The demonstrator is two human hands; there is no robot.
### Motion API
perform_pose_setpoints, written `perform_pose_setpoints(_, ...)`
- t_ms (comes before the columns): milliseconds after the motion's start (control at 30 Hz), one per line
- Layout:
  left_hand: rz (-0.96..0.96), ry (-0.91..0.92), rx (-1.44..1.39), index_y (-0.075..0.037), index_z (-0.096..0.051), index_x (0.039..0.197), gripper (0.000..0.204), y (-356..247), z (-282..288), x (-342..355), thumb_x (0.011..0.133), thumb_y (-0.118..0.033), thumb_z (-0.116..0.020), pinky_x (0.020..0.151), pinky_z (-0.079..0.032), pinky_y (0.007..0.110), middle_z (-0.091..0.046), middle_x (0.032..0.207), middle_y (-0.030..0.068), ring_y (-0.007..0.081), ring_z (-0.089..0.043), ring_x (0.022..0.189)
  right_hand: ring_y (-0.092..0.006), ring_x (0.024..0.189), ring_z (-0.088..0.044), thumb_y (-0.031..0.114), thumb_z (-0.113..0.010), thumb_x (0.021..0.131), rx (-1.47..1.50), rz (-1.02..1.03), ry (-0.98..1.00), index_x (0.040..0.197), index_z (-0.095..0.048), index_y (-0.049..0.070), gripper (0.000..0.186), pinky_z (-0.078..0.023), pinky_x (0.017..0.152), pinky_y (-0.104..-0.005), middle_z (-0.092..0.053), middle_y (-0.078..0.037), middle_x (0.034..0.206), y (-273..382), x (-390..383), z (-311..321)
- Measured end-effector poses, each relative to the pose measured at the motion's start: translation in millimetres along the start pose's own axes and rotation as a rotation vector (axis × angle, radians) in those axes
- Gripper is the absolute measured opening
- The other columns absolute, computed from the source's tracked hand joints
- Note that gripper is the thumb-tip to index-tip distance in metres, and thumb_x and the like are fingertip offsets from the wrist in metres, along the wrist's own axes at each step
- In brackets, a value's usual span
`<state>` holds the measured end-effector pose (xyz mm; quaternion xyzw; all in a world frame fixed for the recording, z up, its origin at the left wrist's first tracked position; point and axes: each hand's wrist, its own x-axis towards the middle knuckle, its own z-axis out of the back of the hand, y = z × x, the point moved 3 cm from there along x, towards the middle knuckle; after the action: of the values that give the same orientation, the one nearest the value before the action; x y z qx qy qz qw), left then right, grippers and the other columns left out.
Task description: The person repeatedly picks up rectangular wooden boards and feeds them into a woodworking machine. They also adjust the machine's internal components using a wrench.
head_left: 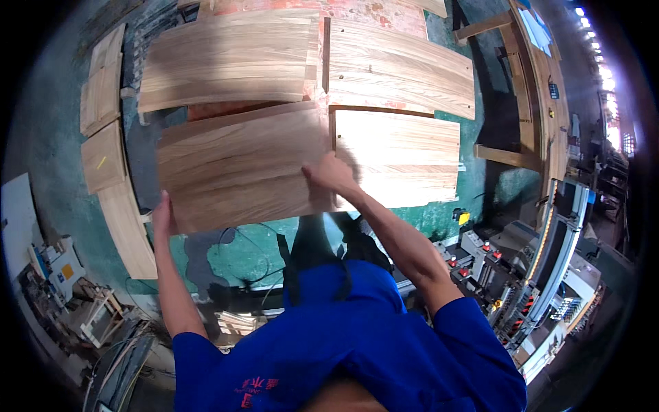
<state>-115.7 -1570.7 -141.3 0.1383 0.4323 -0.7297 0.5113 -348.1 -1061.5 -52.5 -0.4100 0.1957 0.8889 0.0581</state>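
Note:
A wide wooden panel [240, 168] with dark grain lies tilted in front of me, its left end nearer than its right. My left hand [163, 214] is closed around its near left corner, the fingers partly hidden. At the opposite end my right hand [333, 174] is closed at the panel's right edge, slightly blurred, with the fingers curled out of sight. Just right of that hand sits a stack topped by a pale wooden panel [398, 154] with small dark holes. Beyond are another panel [230, 58] at the left and a holed panel [405, 65] at the right.
A red-stained surface [374, 14] shows beneath the far panels. More boards [127, 220] stand in a row at the left. To the right are a wooden workbench [549, 103] and a machine [542, 275] with red knobs and metal rails. The floor [254, 254] is green.

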Motion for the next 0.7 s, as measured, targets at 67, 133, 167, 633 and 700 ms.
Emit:
perform_pose_setpoints(67, -0.057, -0.058, 0.067, 0.013, -0.066, 0.119, 0.089, -10, 14, -24, 0.095, -0.071, -0.049, 0.096, -0.047, 0.045, -0.07, 0.114, 0.0282, 0.0376, -0.066, 0.111, -0.0437, 0.106, -0.069, 0.053, -0.061, 0.094, 0.191, -0.018, -0.034, 0.121, -0.056, -0.012, 0.071, -0.053, 0.093, -0.0488, -0.07, -0.031, 0.106, -14, -6, 14)
perform_pose_setpoints(133, -0.089, -0.138, 0.269, 0.013, -0.066, 0.118, 0.087, -41, 2, -69, 0.096, -0.07, -0.05, 0.095, -0.048, 0.045, -0.071, 0.113, 0.0266, 0.0377, -0.067, 0.108, -0.0434, 0.097, -0.07, 0.054, -0.062, 0.094, 0.381, 0.047, -0.192, 0.113, -0.058, -0.011, 0.068, -0.054, 0.087, -0.0479, -0.071, -0.029, 0.099, -33, -30, 20)
perform_pose_setpoints(167, -0.185, -0.189, 0.379, 0.013, -0.067, 0.116, 0.083, -58, -7, -91, 0.097, -0.067, -0.052, 0.093, -0.049, 0.045, -0.072, 0.112, 0.023, 0.0334, -0.068, 0.103, -0.0428, 0.094, -0.07, 0.054, -0.063, 0.094, 0.438, 0.066, -0.208, 0.111, -0.059, -0.011, 0.067, -0.054, 0.085, -0.0474, -0.071, -0.028, 0.097, -45, -39, 28)
perform_pose_setpoints(633, -0.33, 0.332, -0.039, 0.008, -0.059, 0.135, 0.077, -144, -322, -410, 0.102, -0.061, -0.049, 0.103, -0.043, 0.038, -0.065, 0.13, 0.0168, 0.0251, -0.058, 0.121, -0.0148, 0.059, -0.055, 0.048, -0.061, 0.1, 0.997, -0.145, -0.827, 0.092, -0.058, -0.002, 0.051, -0.047, 0.058, -0.0353, -0.06, -0.007, 0.065, -522, -332, 77)
perform_pose_setpoints(700, -0.47, 0.47, 0.081, 0.007, -0.06, 0.134, 0.074, -164, -393, -460, 0.103, -0.058, -0.049, 0.102, -0.043, 0.037, -0.065, 0.129, 0.0165, 0.0238, -0.059, 0.12, -0.013, 0.06, -0.053, 0.049, -0.06, 0.1, 1.109, -0.273, -0.893, 0.092, -0.06, -0.002, 0.052, -0.046, 0.058, -0.0346, -0.059, -0.006, 0.065, -605, -396, 60)
